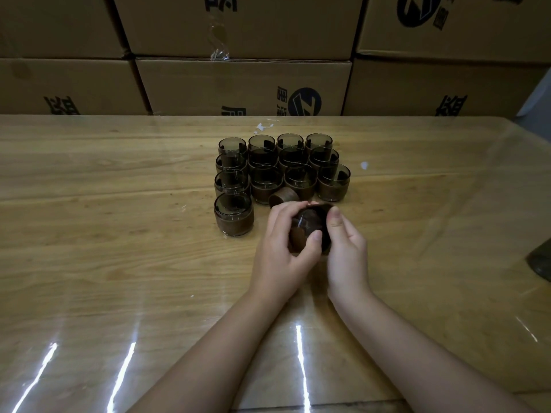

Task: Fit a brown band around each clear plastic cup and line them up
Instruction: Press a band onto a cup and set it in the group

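Note:
Both hands hold one smoky clear cup (313, 222) with a brown band (298, 238) partly round it, just above the wooden table (119, 234). My left hand (286, 242) grips its left side with thumb and fingers curled round. My right hand (343, 242) grips its right side, thumb on the rim. Behind them several banded cups (280, 165) stand in rows. The nearest one (234, 214) stands alone at the front left. A loose brown band (283, 196) lies on its side just beyond my left fingers.
Stacked cardboard boxes (244, 87) form a wall along the table's far edge. A dark object (541, 260) shows at the right edge of view. A clear glossy sheet covers the tabletop.

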